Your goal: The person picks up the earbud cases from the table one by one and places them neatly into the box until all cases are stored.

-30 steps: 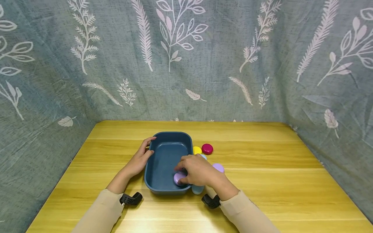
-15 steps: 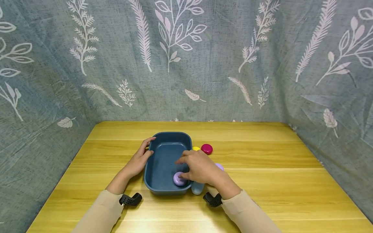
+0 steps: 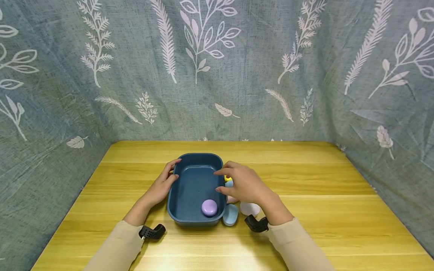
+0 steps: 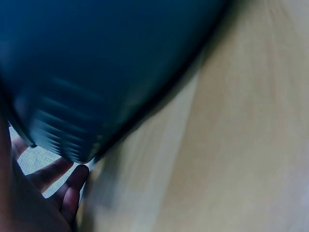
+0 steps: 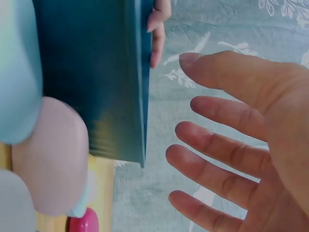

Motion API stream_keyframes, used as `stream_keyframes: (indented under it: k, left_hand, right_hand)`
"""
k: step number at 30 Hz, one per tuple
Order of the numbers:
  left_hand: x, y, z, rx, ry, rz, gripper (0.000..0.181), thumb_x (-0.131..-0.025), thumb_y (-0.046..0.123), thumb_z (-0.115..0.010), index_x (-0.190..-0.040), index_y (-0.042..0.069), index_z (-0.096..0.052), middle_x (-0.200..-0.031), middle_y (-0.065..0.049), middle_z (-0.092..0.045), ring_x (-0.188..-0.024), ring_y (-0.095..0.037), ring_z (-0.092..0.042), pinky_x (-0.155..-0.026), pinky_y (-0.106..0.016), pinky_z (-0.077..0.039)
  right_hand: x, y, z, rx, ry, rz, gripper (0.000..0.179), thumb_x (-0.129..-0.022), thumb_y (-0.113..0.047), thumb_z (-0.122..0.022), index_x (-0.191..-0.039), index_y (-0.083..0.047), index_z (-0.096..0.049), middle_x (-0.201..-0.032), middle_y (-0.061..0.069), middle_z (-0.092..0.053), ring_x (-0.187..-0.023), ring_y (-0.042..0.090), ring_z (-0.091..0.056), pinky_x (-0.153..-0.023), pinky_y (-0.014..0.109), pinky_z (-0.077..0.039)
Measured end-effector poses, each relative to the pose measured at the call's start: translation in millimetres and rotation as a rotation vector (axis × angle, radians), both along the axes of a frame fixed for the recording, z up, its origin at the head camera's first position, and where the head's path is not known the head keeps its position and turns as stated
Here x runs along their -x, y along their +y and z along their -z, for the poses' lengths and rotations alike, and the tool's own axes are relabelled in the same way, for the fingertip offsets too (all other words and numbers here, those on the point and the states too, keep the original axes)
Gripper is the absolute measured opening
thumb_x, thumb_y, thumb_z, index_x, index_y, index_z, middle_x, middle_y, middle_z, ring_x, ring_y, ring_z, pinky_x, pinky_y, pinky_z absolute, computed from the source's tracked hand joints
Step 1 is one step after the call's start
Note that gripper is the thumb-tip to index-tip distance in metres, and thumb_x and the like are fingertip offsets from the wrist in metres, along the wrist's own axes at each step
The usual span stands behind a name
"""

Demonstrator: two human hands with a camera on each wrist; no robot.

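Sleeves: beige (image 3: 113, 246), entering at the lower left and lower right of the head view.
Left hand (image 3: 160, 191): left of centre, fingers extended and relaxed, resting against the tub's side, fingertips at its rim.
Right hand (image 3: 247, 183): right of centre, above the tub's right edge, released, thumb and fingers spread apart.
Light-blue piece (image 3: 230, 215): smooth, rounded, just beside the tub's lower right corner.
Purple disc (image 3: 209, 208): glossy, round, thick, lying inside the tub in its lower right corner.
Tub (image 3: 193, 186): dark blue, rounded rectangle, at lower centre.
Yellow piece (image 3: 228, 178): beside the tub's right wall, partly hidden by the right hand.
Tabletop (image 3: 291, 158): yellowish wood grain, across the lower half.
Curtain (image 3: 251, 98): grey-blue with white leaves, filling the upper half.
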State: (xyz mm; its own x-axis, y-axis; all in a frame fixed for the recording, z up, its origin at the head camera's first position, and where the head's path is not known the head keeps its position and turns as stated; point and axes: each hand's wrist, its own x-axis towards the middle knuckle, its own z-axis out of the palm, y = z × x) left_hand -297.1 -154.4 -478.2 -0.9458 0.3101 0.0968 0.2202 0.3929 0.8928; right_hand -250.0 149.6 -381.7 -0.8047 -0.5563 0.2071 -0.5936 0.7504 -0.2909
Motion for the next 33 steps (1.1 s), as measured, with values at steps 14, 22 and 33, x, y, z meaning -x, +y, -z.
stream_keyframes:
  k: [14,22,33]
  left_hand:
    - [-0.6,-0.6,1.4,-0.019,-0.012,-0.006,0.048,-0.105,0.026,-0.037,-0.148,0.042,-0.024,-0.156,-0.008,-0.022,-0.143,-0.032,-0.026,-0.111,-0.058,-0.027]
    - [-0.6,-0.3,1.4,-0.018,-0.008,-0.008,0.048,-0.105,0.025,-0.037,-0.149,0.040,-0.025,-0.157,-0.007,-0.021,-0.145,-0.032,-0.023,-0.112,-0.059,-0.026]
    - [-1.1,0.2,-0.6,-0.020,-0.010,0.003,0.048,-0.105,0.026,-0.037,-0.149,0.041,-0.024,-0.152,-0.009,-0.027,-0.137,-0.033,-0.036,-0.108,-0.057,-0.031]
  right_hand:
    - [6.7,14.8,-4.2,0.029,-0.032,0.037,0.044,-0.084,-0.037,-0.074,-0.124,-0.021,-0.066,-0.117,-0.001,-0.063,-0.084,0.012,-0.058,-0.073,0.027,-0.048]
    - [6.0,20.3,-8.8,0.013,-0.069,0.061,0.040,-0.084,-0.034,-0.074,-0.122,-0.022,-0.067,-0.115,-0.003,-0.062,-0.087,0.011,-0.054,-0.078,0.031,-0.048]
    - [8.2,28.9,-10.5,-0.017,-0.158,0.072,0.038,-0.080,-0.028,-0.077,-0.117,-0.020,-0.069,-0.111,-0.006,-0.061,-0.089,0.011,-0.057,-0.079,0.032,-0.049]
